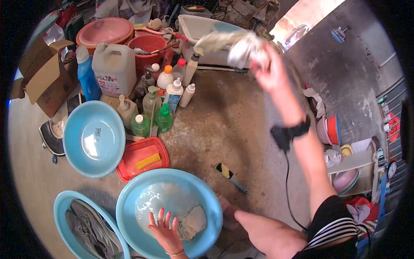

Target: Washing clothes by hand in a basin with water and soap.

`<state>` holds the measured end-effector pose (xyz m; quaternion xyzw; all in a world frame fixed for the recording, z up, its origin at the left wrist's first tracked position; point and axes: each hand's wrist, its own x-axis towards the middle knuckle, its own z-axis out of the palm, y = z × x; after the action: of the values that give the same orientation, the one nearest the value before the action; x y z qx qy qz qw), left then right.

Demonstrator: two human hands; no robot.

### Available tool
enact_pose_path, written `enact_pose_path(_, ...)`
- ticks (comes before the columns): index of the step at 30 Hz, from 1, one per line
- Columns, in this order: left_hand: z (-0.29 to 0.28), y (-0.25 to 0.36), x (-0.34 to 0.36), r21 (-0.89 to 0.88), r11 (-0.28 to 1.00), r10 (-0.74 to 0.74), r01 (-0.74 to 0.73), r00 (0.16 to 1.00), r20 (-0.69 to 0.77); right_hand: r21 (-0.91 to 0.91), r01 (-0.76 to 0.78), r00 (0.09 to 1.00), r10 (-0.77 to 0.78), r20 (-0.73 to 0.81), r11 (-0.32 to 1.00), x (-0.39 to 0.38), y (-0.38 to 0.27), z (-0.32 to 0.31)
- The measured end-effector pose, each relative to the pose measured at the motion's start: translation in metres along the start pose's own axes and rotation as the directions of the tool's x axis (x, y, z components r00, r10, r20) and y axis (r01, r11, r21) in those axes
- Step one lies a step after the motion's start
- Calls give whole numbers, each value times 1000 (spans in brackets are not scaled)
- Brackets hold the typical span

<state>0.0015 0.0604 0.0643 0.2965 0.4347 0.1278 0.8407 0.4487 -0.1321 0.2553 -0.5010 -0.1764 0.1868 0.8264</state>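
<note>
High at the upper right, my right hand (269, 71) grips a pale, whitish cloth (243, 48) that is smeared by motion; its exact kind cannot be made out. My left hand (167, 235) has its fingers spread, over the near side of a large light-blue basin (214, 198). Cloudy water fills the bottom of that basin. Beside the left hand's fingers lies a crumpled cream cloth (193, 221), partly in the water. Grey shoes (90, 228) rest in a smaller blue basin (60, 207) to the left.
A scrubbing brush (231, 178) lies on the floor. Another blue basin (69, 142) and a red tray (161, 162) holding a yellow bar (148, 161) are farther left. Behind them stand several bottles, a white jug (113, 64) and a red bucket (148, 43). Shelves (353, 160) stand at the right.
</note>
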Motion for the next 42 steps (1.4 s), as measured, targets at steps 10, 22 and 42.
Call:
enact_pose_path(10, -27, -31, 17, 75, 997, -9, 21, 989, -146, -176, -345, 914, 286, -288, 922, -67, 64, -81)
enact_pose_path(22, -118, -91, 34, 811, 584, 185, -25, 977, -102, -602, -613, 537, 829, 158, 512, -197, 171, 115)
enact_pose_path(42, -84, 1, 7, 399, 825, 536, -401, 779, -324, -848, 10, 735, 571, 366, 530, -234, 271, 111)
